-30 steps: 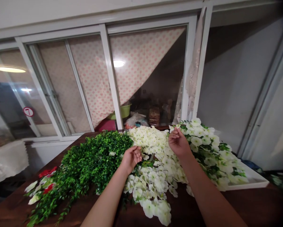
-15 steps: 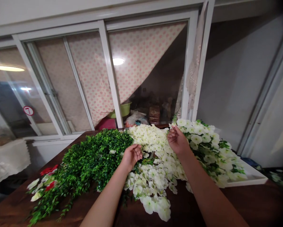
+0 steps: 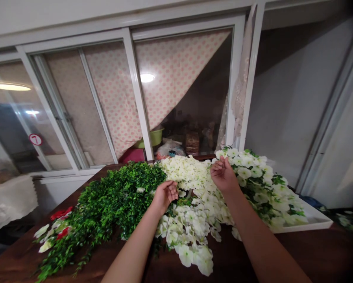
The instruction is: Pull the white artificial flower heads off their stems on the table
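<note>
Low over the middle of the table, my left hand (image 3: 166, 193) is half curled with its fingers apart. Nothing shows in it. It hovers between a heap of green leafy sprigs (image 3: 120, 196) and loose white artificial flower heads (image 3: 194, 220). My right hand (image 3: 223, 175) is raised further back, its fingers bent around a white artificial flower (image 3: 219, 153) whose bloom shows at the fingertips. This flower is at the left edge of a pile of white flowers with green leaves (image 3: 255, 173). Its stem is hidden by the hand.
The pile on the right lies over a white tray (image 3: 315, 226). Red and white flowers (image 3: 61, 220) rest at the left of the dark wooden table (image 3: 232, 263). Sliding windows (image 3: 135, 94) with a dotted curtain stand behind. A cloth-covered surface (image 3: 11, 200) is at far left.
My right hand has moved slightly right and down, bringing the white artificial flower to the edge of the right pile. My left hand has stayed almost still.
</note>
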{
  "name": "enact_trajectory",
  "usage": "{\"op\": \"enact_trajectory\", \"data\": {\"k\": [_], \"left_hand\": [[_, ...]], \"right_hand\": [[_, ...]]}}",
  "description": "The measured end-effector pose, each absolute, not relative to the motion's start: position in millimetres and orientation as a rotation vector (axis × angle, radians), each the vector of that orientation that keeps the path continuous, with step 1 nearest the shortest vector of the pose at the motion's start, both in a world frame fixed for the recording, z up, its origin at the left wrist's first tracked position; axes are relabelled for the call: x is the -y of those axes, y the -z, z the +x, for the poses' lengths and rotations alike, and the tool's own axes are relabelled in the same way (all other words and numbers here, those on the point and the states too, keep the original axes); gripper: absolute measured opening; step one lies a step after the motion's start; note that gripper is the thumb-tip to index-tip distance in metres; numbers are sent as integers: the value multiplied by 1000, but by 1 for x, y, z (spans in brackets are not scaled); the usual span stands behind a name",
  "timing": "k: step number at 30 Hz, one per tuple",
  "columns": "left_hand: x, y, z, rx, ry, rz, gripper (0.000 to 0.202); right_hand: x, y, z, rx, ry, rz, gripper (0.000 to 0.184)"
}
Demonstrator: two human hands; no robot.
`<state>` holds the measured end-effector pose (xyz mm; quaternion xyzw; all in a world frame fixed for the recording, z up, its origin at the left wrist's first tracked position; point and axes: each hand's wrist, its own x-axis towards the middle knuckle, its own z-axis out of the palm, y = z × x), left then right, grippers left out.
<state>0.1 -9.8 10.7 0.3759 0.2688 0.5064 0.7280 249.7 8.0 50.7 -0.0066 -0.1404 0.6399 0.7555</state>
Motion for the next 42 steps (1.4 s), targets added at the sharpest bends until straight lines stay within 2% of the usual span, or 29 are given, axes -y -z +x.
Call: {"op": "enact_trajectory", "data": {"k": [3, 17, 29, 42], "left_hand": [[10, -10, 1, -611, -1111, 842, 19], [10, -9, 2, -635, -1100, 849, 20], [12, -10, 2, -700, -1106, 959, 23], [13, -9, 3, -673, -1080, 1096, 24]], "right_hand": [[-7, -51, 252, 301, -1398, 27, 24], [9, -66, 257, 393, -1424, 93, 13], [16, -71, 282, 243, -1505, 241, 27], [12, -68, 284, 286, -1516, 243, 15]]}}
